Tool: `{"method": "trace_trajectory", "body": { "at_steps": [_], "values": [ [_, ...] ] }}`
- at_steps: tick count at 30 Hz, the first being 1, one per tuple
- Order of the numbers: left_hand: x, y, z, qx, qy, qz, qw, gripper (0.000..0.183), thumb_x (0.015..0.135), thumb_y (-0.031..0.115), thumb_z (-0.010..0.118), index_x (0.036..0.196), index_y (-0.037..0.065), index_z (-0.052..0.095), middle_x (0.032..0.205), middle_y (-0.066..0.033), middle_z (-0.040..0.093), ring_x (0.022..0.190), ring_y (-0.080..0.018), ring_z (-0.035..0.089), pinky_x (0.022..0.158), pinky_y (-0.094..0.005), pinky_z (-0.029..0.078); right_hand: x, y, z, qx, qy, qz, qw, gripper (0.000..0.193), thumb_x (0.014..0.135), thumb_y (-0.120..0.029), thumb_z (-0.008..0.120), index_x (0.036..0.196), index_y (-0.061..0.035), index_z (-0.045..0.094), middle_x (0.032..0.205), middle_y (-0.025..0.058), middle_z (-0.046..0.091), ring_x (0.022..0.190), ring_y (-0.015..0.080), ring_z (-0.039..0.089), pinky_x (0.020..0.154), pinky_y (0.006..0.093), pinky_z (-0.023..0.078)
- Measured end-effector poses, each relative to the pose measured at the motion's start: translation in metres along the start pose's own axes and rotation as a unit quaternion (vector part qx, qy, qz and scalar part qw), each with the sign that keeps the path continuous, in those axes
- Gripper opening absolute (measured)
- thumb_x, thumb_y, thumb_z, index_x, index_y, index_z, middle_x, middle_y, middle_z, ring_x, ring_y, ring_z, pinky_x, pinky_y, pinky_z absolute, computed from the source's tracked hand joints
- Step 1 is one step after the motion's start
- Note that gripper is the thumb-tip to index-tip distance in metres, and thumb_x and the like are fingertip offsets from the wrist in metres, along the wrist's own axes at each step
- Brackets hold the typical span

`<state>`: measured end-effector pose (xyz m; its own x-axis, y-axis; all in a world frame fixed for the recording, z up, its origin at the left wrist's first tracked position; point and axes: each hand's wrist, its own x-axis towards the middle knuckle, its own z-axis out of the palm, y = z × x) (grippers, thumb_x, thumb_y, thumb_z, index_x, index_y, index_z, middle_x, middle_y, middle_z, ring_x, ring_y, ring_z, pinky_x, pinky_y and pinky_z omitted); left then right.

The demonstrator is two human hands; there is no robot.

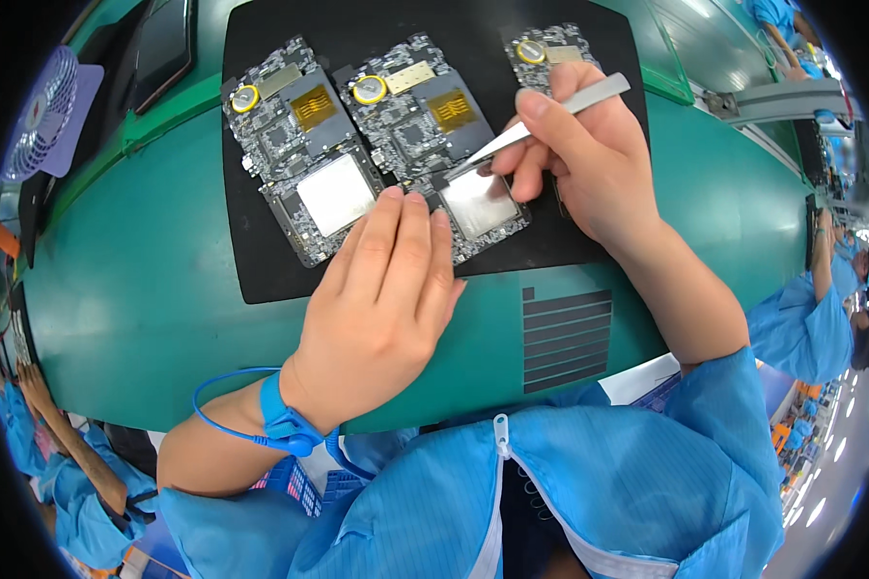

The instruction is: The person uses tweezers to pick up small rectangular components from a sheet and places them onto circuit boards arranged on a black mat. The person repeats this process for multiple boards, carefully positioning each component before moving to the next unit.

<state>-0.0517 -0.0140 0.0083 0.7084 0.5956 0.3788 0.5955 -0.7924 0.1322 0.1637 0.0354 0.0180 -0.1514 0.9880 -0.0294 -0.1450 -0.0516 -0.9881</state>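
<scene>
Pinched in my right hand (589,145) is a pair of silver tweezers (512,137), their tips down at the middle circuit board (410,135), just above its square metal shield (480,205). My left hand (381,280) lies flat with fingers stretched, the fingertips on the lower left part of that board. To its left lies a similar circuit board (285,145) with a round yellow-rimmed coin cell (245,98), an amber film patch and a shiny shield. A third circuit board (550,48) at the right is partly hidden behind my right hand.
The boards lie on a black mat (270,275) on a green worktable (135,289). Dark strips (567,338) sit near the front edge. A small purple fan (53,116) stands at far left. A blue wrist strap (282,415) with a cord circles my left wrist. Other people work at both sides.
</scene>
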Motion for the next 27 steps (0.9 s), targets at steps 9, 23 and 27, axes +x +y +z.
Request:
{"method": "trace_trajectory", "body": {
  "at_steps": [9,23,27],
  "values": [
    [0.002,-0.003,0.0,0.004,-0.01,0.031,0.999,0.048,0.067,0.014,0.071,0.106,-0.011,0.06,0.11,-0.0238,0.058,0.105,-0.0365,0.057,0.085,-0.0396,0.05,-0.009,0.004,0.007,-0.002,0.032,-0.027,0.999,0.022,0.092,-0.01,0.056,0.095,-0.0055,0.034,0.069,0.0068,0.057,0.055,0.0123,0.063,0.045,0.0203,0.049],
    [0.002,-0.003,0.002,0.017,-0.01,0.033,0.999,0.047,0.068,0.013,0.07,0.106,-0.012,0.06,0.11,-0.0244,0.057,0.105,-0.0368,0.057,0.085,-0.0401,0.051,-0.009,0.006,0.006,-0.046,0.02,-0.059,0.997,0.014,0.095,-0.005,0.045,0.095,-0.0057,0.032,0.067,0.0111,0.058,0.053,0.0157,0.063,0.05,0.026,0.055],
    [0.003,-0.002,0.001,0.015,-0.01,0.035,0.999,0.047,0.068,0.013,0.07,0.106,-0.012,0.06,0.11,-0.0243,0.057,0.105,-0.0368,0.057,0.085,-0.0401,0.051,-0.009,0.009,0.006,0.0,0.029,-0.056,0.998,0.021,0.092,-0.008,0.055,0.094,-0.0061,0.034,0.07,0.0074,0.057,0.055,0.0112,0.063,0.045,0.0194,0.05]
  ]
}}
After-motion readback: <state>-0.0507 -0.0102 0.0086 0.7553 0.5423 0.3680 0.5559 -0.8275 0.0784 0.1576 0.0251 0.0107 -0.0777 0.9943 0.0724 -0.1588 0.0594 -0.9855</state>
